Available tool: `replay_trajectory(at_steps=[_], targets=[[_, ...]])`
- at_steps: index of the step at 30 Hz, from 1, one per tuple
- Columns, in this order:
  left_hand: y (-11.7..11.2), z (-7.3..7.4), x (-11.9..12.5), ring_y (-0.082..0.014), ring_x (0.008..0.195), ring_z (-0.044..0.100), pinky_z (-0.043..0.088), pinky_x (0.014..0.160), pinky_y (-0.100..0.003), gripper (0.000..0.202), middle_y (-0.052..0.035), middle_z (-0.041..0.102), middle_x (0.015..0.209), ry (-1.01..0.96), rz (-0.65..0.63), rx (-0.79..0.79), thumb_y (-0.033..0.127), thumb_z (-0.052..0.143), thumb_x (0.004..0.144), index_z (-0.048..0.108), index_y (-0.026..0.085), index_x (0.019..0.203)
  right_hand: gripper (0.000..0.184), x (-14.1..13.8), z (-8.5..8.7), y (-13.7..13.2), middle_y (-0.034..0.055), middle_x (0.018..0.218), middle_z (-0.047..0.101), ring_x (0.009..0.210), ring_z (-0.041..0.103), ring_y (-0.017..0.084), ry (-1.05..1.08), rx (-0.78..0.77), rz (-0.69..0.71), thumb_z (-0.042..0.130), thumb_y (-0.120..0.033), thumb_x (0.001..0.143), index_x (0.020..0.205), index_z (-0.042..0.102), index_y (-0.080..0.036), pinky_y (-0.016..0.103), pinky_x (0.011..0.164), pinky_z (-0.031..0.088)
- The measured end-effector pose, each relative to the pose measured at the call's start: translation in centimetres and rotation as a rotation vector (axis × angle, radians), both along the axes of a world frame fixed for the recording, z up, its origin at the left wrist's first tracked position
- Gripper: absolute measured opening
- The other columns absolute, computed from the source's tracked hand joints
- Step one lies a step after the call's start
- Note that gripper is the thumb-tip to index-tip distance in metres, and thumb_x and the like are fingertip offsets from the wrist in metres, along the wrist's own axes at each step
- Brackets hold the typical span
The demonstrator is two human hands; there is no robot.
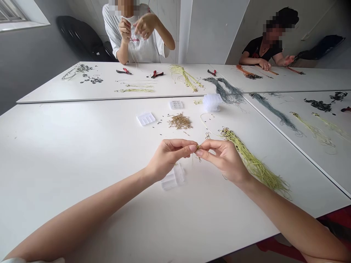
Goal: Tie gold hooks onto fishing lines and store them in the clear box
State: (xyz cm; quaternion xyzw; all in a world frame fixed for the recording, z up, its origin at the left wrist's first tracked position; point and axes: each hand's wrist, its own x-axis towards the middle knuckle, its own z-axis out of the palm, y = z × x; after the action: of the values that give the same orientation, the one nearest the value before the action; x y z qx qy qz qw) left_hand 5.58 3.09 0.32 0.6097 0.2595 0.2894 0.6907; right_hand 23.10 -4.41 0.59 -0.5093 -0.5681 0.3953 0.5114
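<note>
My left hand [171, 153] and my right hand [222, 157] meet over the middle of the white table [68, 157]. Both pinch a tiny gold metal piece [197, 147] between thumb and fingertips. A thin thread hangs just below the pinch. A bundle of yellow-green cords [255, 164] lies under and to the right of my right hand. A small clear plastic box [172, 178] sits just below my left hand. A heap of small gold hooks [180, 121] lies farther away on the table.
A white compartment tray [146, 118], a second small tray [176, 105] and a clear container [211, 102] stand beyond the heap. Grey cords [227, 91], yellow cords [186, 76] and red-handled pliers [157, 74] lie on the far table. Two other people sit opposite, handling cords.
</note>
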Motion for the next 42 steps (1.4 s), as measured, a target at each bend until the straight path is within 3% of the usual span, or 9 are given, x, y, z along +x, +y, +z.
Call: replay_trajectory(at_steps=[12,21,28,36,42], targets=[[-1.0,-0.6,0.6,-0.0116,0.077,0.045,0.037,0.073,-0.029,0.01,-0.0027,0.065,0.087,-0.139,0.014,-0.285,0.03,0.074,0.081,0.078,0.021,0.082,0.006,-0.8,-0.6,-0.2,0.002,0.078,0.068,0.078,0.06,0.018,0.089,0.055,-0.051,0.071,-0.025,0.082,0.078,0.074,-0.022,0.035,0.079,0.046],[-1.2,-1.1,0.6,-0.0101,0.074,0.043,0.038,0.073,-0.028,0.008,0.0007,0.055,0.077,-0.234,-0.079,-0.37,0.027,0.072,0.083,0.076,0.021,0.083,0.006,-0.9,-0.7,0.0,0.0014,0.079,0.067,0.078,0.058,0.016,0.385,-0.109,0.121,0.072,-0.025,0.081,0.077,0.074,-0.022,0.032,0.076,0.046],[-1.1,-1.1,0.6,-0.0095,0.077,0.045,0.039,0.077,-0.026,0.007,-0.0002,0.055,0.082,-0.258,-0.094,-0.402,0.024,0.071,0.084,0.075,0.018,0.084,0.006,-1.0,-0.9,0.1,0.0015,0.078,0.067,0.078,0.059,0.016,0.361,-0.111,0.094,0.071,-0.027,0.082,0.084,0.076,-0.024,0.033,0.077,0.048],[-1.0,-1.1,0.7,-0.01,0.074,0.041,0.038,0.074,-0.027,0.009,0.0005,0.052,0.078,-0.222,-0.027,-0.445,0.026,0.076,0.079,0.078,0.022,0.087,0.004,-1.4,-0.5,-0.5,0.0013,0.077,0.067,0.077,0.06,0.018,0.135,0.09,-0.081,0.072,-0.027,0.081,0.08,0.076,-0.025,0.035,0.079,0.048],[-1.2,-0.8,0.7,-0.0111,0.07,0.041,0.037,0.07,-0.029,0.009,0.0002,0.053,0.073,-0.227,-0.073,-0.326,0.028,0.073,0.081,0.076,0.021,0.078,0.008,-1.4,-0.4,-0.3,0.0015,0.074,0.065,0.075,0.058,0.018,0.316,-0.086,0.045,0.072,-0.031,0.08,0.082,0.076,-0.025,0.035,0.075,0.048]])
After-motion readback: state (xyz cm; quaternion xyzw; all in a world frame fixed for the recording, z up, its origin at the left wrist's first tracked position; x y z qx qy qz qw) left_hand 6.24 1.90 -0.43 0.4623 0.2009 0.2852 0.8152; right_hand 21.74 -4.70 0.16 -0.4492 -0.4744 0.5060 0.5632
